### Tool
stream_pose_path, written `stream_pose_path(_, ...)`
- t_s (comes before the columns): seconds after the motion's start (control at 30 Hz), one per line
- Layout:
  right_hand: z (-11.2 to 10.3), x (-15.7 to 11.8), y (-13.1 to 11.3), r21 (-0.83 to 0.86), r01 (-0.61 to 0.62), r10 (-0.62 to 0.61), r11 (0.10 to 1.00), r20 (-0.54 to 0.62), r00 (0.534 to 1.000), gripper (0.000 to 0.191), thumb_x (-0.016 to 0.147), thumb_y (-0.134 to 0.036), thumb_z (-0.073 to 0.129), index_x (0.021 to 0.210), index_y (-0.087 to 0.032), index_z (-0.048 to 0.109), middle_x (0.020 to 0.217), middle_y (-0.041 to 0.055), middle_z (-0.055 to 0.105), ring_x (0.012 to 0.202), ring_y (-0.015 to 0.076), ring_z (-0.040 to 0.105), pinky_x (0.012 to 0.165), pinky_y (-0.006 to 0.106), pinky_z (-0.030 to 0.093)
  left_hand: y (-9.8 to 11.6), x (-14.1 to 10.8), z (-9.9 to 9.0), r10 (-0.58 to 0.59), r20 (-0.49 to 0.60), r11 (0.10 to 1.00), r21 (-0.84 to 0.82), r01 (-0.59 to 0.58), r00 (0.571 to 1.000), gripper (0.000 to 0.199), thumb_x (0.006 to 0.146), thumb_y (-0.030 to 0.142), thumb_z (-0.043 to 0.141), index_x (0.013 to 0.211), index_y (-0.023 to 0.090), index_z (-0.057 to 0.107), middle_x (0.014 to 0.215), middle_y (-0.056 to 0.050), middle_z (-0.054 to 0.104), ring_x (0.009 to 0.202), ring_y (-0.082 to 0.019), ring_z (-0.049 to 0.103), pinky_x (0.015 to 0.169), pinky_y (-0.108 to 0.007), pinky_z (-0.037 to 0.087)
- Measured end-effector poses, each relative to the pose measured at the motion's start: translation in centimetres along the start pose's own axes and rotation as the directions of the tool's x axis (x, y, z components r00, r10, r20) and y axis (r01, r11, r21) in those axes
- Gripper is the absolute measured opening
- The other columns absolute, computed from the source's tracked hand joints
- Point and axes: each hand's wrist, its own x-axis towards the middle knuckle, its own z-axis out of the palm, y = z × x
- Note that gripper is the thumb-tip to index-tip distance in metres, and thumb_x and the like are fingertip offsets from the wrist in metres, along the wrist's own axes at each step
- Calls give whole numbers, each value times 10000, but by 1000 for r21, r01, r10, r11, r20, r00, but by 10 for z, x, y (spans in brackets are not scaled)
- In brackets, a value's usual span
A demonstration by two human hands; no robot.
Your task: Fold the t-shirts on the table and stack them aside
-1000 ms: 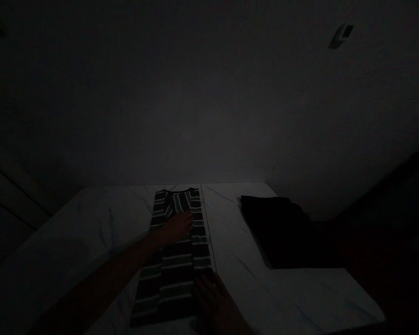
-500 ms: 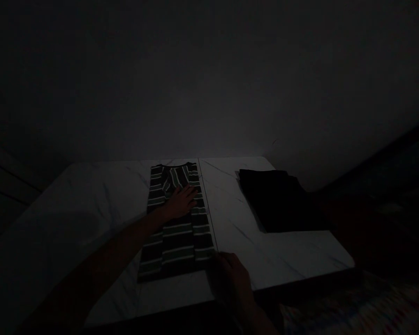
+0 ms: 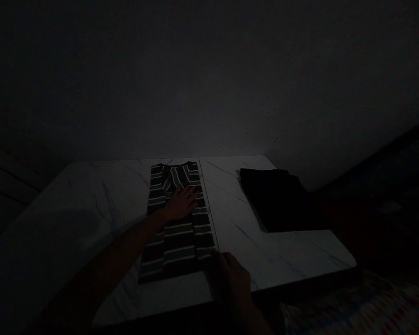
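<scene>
We find the dark-and-green garment with thin white stripes (image 3: 179, 253) on the white, grey-veined tabletop (image 3: 122, 184), just left of the thin, dark, straight seam (image 3: 203, 177). Left of the seam, we rest the left hand (image 3: 182, 203) on the garment, fingers apart; if it slides, the cloth beneath may bunch. At the seam's near end, we set the right hand (image 3: 235, 277) at the garment's corner, fingers curled together; whether they clamp the hem, we cannot tell. Too hard a pull here may skew that corner.

Materials: left of the seam, the garment appears soft, a long rectangle with lengthwise folds. Well right of the seam lies a black, roughly four-sided cloth (image 3: 284, 204); darkness hides its texture.
</scene>
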Motion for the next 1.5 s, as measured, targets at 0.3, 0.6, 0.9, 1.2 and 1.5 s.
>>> stream_pose_path(0.3,2,5,-3,12,-91,91,996,-3,996,333,880,-130,586,1172,-288,615,937,32,716,790,181,685,596,245,437,-1,0,1,7,-4,1000,-2,-7,1000,559,1060,501,262,1535,242,403,1629,-119,357,1517,-314,270,1212,-616,138)
stream_pose_path(0.6,3,-7,2,39,-20,21,999,-29,999,426,831,-51,543,1197,-256,620,927,45,707,797,198,675,626,257,467,1,-1,-2,3,-9,1000,-19,-3,1000,557,1053,507,293,1538,252,398,1626,-118,361,1515,-322,271,1205,-627,162)
stream_pose_path(0.9,11,-17,9,8,23,-22,1000,-53,998,509,805,-42,541,1244,-289,611,886,42,710,785,209,673,633,267,499,4,1,-8,-10,32,999,-38,11,999,541,1052,470,331,1541,248,390,1639,-120,331,1520,-338,260,1196,-669,160)
stream_pose_path(1.2,13,-14,15,-20,24,-25,1000,-75,997,507,804,-57,557,1248,-287,637,844,38,707,677,186,668,567,253,480,80,-74,-29,214,-12,954,-212,-211,977,556,988,484,511,1493,263,435,1595,-126,404,1495,-326,305,1214,-615,185)
stream_pose_path(1.5,4,-4,2,96,1,9,995,-99,995,334,832,-189,650,1149,-297,664,965,74,705,779,217,672,615,266,513,132,-121,-33,76,-135,917,-380,-123,988,667,822,710,648,1254,203,603,1168,-137,652,1108,-314,586,972,-487,485)
